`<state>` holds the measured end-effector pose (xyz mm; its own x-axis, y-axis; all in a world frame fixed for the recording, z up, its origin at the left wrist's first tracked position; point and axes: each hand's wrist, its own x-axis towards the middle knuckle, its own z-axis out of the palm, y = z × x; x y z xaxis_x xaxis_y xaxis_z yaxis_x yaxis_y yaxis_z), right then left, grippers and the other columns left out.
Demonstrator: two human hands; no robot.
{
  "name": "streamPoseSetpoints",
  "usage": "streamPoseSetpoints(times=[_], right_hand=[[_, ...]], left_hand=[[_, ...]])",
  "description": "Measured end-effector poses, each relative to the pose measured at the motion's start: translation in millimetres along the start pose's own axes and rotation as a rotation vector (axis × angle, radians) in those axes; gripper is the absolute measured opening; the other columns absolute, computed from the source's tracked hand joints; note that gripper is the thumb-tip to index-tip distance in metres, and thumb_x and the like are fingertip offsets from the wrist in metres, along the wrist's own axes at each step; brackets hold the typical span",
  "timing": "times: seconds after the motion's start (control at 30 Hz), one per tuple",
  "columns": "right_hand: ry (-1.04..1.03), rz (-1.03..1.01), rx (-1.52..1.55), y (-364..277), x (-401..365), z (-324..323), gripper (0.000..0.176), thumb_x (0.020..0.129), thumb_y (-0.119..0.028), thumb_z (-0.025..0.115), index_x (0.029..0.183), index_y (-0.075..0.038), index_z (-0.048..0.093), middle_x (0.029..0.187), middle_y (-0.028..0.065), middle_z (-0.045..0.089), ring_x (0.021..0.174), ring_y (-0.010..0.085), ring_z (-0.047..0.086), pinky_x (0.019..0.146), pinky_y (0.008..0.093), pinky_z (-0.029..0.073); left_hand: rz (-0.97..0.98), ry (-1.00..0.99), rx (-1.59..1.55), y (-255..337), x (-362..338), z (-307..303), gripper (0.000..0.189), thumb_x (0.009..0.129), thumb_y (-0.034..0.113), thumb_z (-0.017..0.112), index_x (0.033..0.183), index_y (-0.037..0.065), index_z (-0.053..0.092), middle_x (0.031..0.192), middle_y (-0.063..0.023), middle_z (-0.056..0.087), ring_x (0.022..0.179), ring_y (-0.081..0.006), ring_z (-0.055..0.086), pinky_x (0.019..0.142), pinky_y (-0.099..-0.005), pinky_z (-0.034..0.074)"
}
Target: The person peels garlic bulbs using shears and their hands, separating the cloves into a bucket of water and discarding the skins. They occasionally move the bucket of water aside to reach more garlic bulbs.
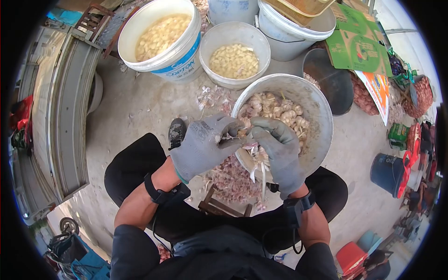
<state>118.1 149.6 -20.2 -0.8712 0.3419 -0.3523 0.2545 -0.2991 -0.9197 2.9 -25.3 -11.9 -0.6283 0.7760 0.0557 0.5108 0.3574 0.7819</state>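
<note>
My left hand (203, 142), in a grey work glove, is closed in a pinch at the near left rim of a large pail (319, 121). A thin, pale thing shows between its thumb and fingers; I cannot make out what it is. Facing it, my gloved right hand (281, 149) is closed round a garlic bulb (252, 148), mostly hidden by the fingers. A pale stem and loose skin hang below that bulb. The fingertips of both hands nearly meet. Behind them, inside the pail, lie many unpeeled garlic bulbs (268, 105).
A white bucket (179, 72) and a smaller tub (207, 46) hold peeled cloves. More pails (284, 39) stand behind. A black bucket (338, 88) lies tipped at the right, near a green carton (357, 42). Garlic skins (233, 179) are heaped between my legs by a wooden stool (219, 205).
</note>
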Motion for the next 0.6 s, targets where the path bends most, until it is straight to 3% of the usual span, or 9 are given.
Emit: streamPoseSetpoints(times=[0.27, 0.33, 0.47, 0.53, 0.57, 0.6], right_hand=[[0.004, -0.001, -0.077, 5.8, -1.0, 6.4, 0.021, 0.097, -0.004, 0.067, 0.115, 0.004, 0.071, 0.102, 0.0048, 0.073, 0.085, 0.0069, 0.065, 0.075, 0.0214, 0.053], [-0.019, 0.026, -0.078, 5.8, 0.6, 4.6, 0.02, 0.097, -0.004, 0.067, 0.115, 0.004, 0.071, 0.102, 0.0045, 0.072, 0.086, 0.0068, 0.065, 0.076, 0.0214, 0.052], [-0.1, 0.108, 0.085, 0.4, 1.2, -0.4, 0.023, 0.099, -0.005, 0.063, 0.118, 0.005, 0.069, 0.103, 0.0073, 0.073, 0.091, 0.01, 0.067, 0.083, 0.0245, 0.054], [-0.13, 0.153, 0.174, -2.4, 2.3, -1.3, 0.024, 0.099, -0.005, 0.061, 0.12, 0.005, 0.067, 0.104, 0.0084, 0.073, 0.093, 0.0113, 0.068, 0.085, 0.0257, 0.055], [-0.117, 0.159, 0.199, -1.4, 2.7, -1.7, 0.026, 0.099, -0.005, 0.061, 0.122, 0.005, 0.066, 0.105, 0.0091, 0.074, 0.094, 0.0124, 0.068, 0.085, 0.0266, 0.055], [-0.105, 0.165, 0.224, -0.9, 3.0, -1.9, 0.027, 0.099, -0.005, 0.061, 0.124, 0.006, 0.065, 0.105, 0.0099, 0.074, 0.095, 0.0135, 0.069, 0.086, 0.0274, 0.056]], left_hand=[[0.141, 0.023, 0.165, -8.1, -5.3, 14.0, 0.024, 0.086, 0.017, 0.077, 0.108, 0.008, 0.071, 0.088, -0.0099, 0.07, 0.071, -0.024, 0.068, 0.066, -0.0344, 0.053], [-0.121, 0.014, -0.108, -6.7, -5.6, 15.7, 0.02, 0.087, 0.016, 0.075, 0.103, 0.005, 0.071, 0.082, -0.0119, 0.071, 0.066, -0.0232, 0.066, 0.064, -0.0345, 0.051], [-0.204, 0.102, -0.121, -4.3, -2.5, 7.5, 0.019, 0.087, 0.016, 0.074, 0.099, 0.002, 0.071, 0.078, -0.0141, 0.07, 0.066, -0.0214, 0.065, 0.064, -0.0345, 0.051], [-0.377, 0.045, -0.065, -5.1, 0.1, -0.4, 0.019, 0.087, 0.017, 0.074, 0.097, 0.001, 0.071, 0.077, -0.0147, 0.069, 0.067, -0.0213, 0.065, 0.066, -0.0335, 0.052], [-0.409, 0.005, 0.017, -3.8, 2.0, -6.4, 0.02, 0.088, 0.018, 0.073, 0.1, 0.001, 0.071, 0.079, -0.0165, 0.07, 0.071, -0.0272, 0.069, 0.068, -0.0351, 0.053], [-0.407, 0.004, 0.017, -5.8, 1.6, -7.2, 0.02, 0.088, 0.018, 0.073, 0.1, 0.001, 0.071, 0.079, -0.0165, 0.07, 0.071, -0.0272, 0.069, 0.068, -0.0351, 0.053]])
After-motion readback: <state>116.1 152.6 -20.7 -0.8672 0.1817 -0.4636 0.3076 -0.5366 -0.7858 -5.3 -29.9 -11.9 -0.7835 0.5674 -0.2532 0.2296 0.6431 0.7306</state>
